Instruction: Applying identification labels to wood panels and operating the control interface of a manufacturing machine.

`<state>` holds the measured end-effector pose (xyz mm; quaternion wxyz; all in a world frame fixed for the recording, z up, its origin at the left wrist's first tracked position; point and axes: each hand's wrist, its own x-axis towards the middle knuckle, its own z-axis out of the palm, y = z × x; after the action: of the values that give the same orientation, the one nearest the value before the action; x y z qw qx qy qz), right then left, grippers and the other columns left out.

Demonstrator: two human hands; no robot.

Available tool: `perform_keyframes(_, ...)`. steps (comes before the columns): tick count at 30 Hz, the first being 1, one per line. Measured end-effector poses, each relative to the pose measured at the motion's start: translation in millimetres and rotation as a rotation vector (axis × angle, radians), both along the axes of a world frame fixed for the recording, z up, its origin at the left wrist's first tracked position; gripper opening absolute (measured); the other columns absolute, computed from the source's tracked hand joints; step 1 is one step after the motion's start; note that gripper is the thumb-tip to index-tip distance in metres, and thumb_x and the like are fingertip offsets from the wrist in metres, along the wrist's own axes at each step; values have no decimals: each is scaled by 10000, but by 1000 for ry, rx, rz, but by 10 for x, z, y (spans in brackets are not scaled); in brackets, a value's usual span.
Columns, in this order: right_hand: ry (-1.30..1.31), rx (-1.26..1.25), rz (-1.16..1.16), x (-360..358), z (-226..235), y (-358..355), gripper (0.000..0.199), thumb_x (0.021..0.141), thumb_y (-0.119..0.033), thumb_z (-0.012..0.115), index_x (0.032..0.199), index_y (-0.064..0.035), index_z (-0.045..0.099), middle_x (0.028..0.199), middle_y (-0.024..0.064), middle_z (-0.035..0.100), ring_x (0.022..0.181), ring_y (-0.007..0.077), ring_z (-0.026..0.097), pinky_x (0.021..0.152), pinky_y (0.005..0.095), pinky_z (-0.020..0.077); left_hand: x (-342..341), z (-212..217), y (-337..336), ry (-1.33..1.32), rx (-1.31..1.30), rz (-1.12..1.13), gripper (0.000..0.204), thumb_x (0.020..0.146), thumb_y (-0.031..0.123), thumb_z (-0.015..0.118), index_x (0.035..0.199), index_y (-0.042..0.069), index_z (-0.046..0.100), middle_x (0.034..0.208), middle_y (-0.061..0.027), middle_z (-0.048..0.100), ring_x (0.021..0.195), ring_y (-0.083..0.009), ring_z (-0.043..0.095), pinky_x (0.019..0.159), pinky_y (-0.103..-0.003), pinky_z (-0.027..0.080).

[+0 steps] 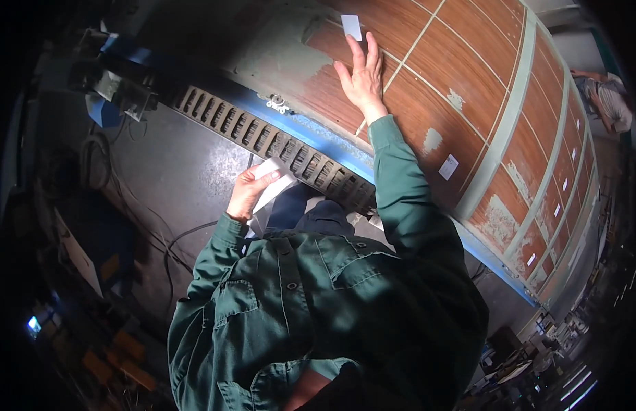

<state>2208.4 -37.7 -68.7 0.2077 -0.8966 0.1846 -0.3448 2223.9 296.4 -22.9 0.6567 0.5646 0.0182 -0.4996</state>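
My right hand (364, 81) reaches out over a large table of wood-grain panels (438, 51), fingers spread and palm down. One fingertip meets the lower edge of a small white label (351, 27) on a panel; whether it presses on it I cannot tell. Close to my body, my left hand (247, 193) is closed with the thumb on top of a white paper strip or stack of labels (275, 183). Another white label (448, 167) lies on a panel to the right of my forearm, and several more are spread along the right side.
Along the near edge run a blue rail (314, 137) and a slotted metal strip (270, 140). Dark cables (168, 240) lie on the grey floor at left, near machine parts (123, 96). Another person (609, 103) is at the far right.
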Motion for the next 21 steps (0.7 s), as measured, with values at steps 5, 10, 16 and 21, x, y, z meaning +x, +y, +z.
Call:
perform_keyframes(5, 90, 106, 276, -18, 146, 814, 635, 795, -297, 642, 1350, -224, 341, 1449, 175, 121, 1305, 432, 181, 1071, 530, 173, 125, 26, 30, 57, 38, 38, 227, 771, 61, 702, 988, 15, 649, 910, -63, 669, 804, -124, 623, 747, -247, 483)
perform_keyframes(10, -10, 562, 422, -201, 453, 877, 304, 832, -179, 633, 1109, -73, 567, 1301, 143, 412, 1193, 263, 426, 1006, 365, 338, 191, 16, -3, 32, -12, 54, 258, 772, 52, 696, 1019, 8, 637, 935, -71, 666, 836, -133, 624, 774, -262, 485)
perform_keyframes(16, 364, 1110, 356, -489, 475, -82, 135, 806, -92, 662, 915, -47, 597, 826, 27, 631, 762, 88, 586, 692, 210, 476, 207, -36, 47, 34, 3, 33, 261, 771, 66, 703, 1017, 5, 639, 930, -72, 667, 825, -130, 626, 764, -254, 487)
perform_keyframes(21, 719, 396, 67, -381, 290, -82, 442, 674, -275, 784, 1015, -87, 576, 915, 81, 607, 900, 217, 578, 825, 362, 445, 225, -27, 39, 8, 2, 19, 239, 775, 73, 702, 1000, 14, 648, 906, -67, 669, 798, -119, 626, 735, -246, 492)
